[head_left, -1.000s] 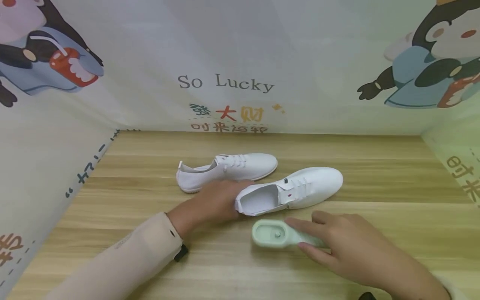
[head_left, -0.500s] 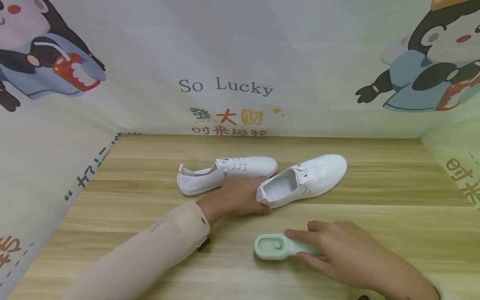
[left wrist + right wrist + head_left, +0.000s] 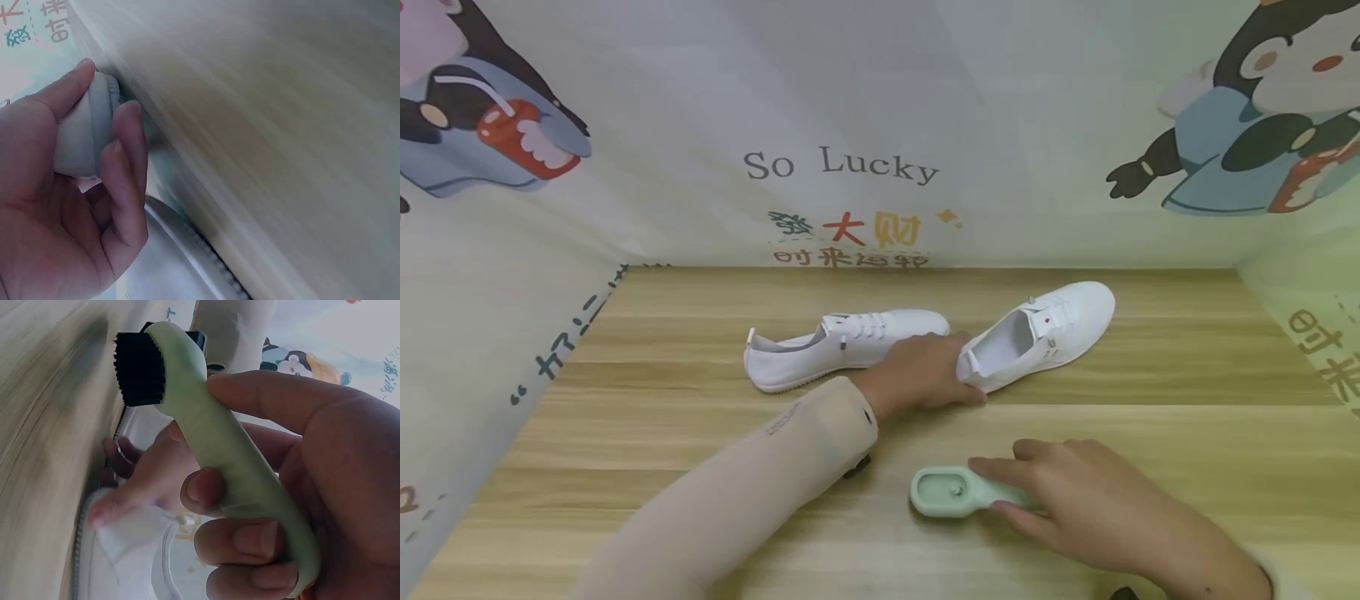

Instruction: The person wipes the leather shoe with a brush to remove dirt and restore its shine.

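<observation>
With my left hand (image 3: 925, 371) I grip the heel of a white lace-up shoe (image 3: 1075, 317), its toe angled to the far right. In the left wrist view, thumb and fingers pinch the shoe's heel (image 3: 81, 137) from both sides. A second white shoe (image 3: 797, 358) stands on its sole at the left, partly behind the left hand. My right hand (image 3: 1090, 508) holds a pale green shoe brush (image 3: 943, 492) by its handle, nearer the front. Black bristles (image 3: 139, 369) show under the brush head in the right wrist view, facing the tabletop and apart from the shoes.
The wood-grain tabletop (image 3: 700, 467) is bounded by a printed cloth (image 3: 1037, 167) at the back and both sides. The held shoe's toe lies close to the back cloth.
My left hand has carried the held shoe to the right and back, turning its toe farther away. The brush in my right hand came slightly nearer the front at first, then stayed put.
</observation>
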Demonstrator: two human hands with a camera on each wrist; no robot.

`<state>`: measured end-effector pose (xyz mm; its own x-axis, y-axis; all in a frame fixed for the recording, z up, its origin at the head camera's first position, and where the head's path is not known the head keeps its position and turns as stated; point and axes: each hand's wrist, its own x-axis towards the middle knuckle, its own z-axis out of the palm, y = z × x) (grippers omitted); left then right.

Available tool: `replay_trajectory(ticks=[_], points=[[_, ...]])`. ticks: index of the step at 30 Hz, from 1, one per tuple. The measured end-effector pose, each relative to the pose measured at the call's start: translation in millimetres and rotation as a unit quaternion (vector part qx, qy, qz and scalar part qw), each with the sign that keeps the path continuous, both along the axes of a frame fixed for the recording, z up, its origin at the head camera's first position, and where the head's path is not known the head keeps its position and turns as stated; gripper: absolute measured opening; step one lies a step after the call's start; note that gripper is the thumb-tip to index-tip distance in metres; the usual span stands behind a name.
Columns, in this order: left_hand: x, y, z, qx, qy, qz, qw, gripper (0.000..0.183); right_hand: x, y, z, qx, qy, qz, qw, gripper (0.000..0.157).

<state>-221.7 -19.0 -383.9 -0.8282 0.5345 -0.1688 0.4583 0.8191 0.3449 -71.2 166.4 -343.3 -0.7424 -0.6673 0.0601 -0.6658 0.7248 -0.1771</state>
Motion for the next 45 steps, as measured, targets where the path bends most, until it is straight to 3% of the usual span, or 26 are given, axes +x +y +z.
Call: replay_trajectory(ticks=[8,18,28,38,45], points=[[-7.8,30,1.2,-0.029,0.01,0.002,0.9995,0.065,-3.1,6,0.1,0.003,-0.005,-0.008,1.0,0.036],[-30.9,61,5.1,-0.015,0.057,0.02,0.9981,0.063,-4.9,6,3.5,0.005,-0.004,-0.006,1.0,0.036],[-37.2,52,4.6,-0.011,0.047,0.076,0.996,0.066,-5.8,-1,7.9,0.006,0.002,-0.008,1.0,0.038],[-26.5,39,27.6,-0.015,0.036,0.055,0.9977,0.059,-6.8,4,13.3,0.012,-0.006,-0.033,0.999,0.037],[-8.9,12,44.5,0.001,0.064,0.045,0.997,0.055,-9.7,12,18.2,0.014,0.002,-0.074,0.997,0.037]])
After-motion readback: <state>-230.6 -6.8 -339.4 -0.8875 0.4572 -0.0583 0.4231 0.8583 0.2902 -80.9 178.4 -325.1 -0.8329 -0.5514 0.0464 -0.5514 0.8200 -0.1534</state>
